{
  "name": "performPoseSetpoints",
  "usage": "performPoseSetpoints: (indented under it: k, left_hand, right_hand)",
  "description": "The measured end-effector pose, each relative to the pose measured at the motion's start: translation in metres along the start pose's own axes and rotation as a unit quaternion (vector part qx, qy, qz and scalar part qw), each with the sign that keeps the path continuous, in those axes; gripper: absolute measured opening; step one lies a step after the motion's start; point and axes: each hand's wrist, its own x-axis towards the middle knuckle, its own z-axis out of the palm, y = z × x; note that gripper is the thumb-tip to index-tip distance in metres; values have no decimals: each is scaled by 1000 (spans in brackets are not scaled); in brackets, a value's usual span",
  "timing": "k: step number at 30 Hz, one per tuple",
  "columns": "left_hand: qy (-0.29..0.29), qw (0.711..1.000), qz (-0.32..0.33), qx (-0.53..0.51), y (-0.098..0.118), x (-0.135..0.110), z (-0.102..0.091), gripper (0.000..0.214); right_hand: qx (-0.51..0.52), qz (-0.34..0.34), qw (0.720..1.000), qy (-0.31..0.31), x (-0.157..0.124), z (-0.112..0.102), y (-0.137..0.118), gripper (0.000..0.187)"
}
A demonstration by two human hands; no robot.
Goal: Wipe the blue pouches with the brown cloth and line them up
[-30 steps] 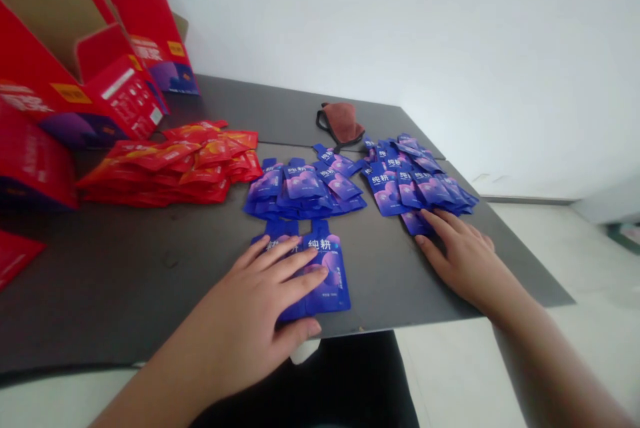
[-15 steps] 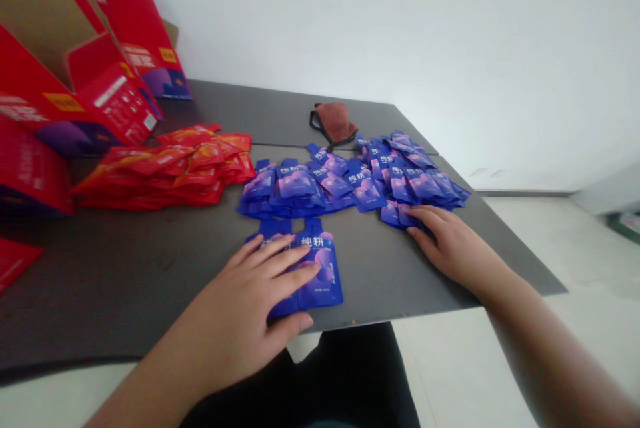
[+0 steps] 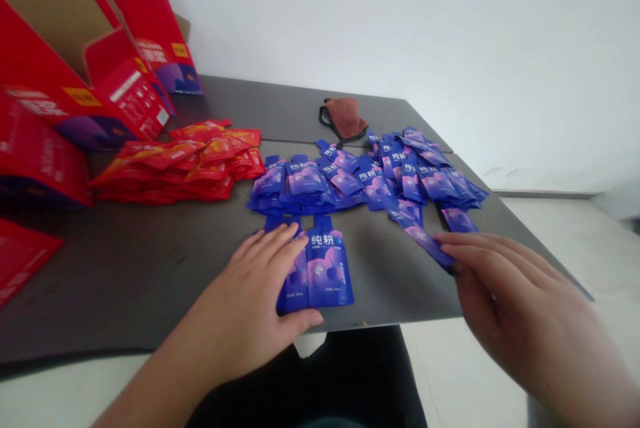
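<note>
Blue spouted pouches lie in heaps across the dark tabletop, and there's the left hand, fingers spread, pressed flat on two pouches side by side near the front edge! The right hand is out at a slanted loose pouch, thumb and fingers either side of its tip, gripping or not, I can't tell. Red sachets pile up on the left, beside red cartons.

L hand flat, palm down, fingers spread; R hand fingers straight, together, thumb low, grip unclear.
</note>
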Motion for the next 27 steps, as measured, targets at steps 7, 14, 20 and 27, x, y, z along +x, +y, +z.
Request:
performPoseSetpoints:
  k: [7, 14, 20, 27]
  left_hand:
    - [15, 1000, 6, -8, 0, 1, 0, 104]
    - [14, 1000, 27, 3, 0, -1, 0, 97]
    - [26, 986, 160, 29, 19, 1, 7, 83]
    - [22, 984, 166, 55, 35, -1, 25, 79]
  right_hand:
    - [95, -104, 982, -130, 9, 42, -56, 21]
    - [139, -75, 973, -168, 8, 58, -59, 45]
    - [116, -113, 968, -193, -8, 63, -58, 84]
    - [154, -80, 955, -241, -10, 55, -62, 98]
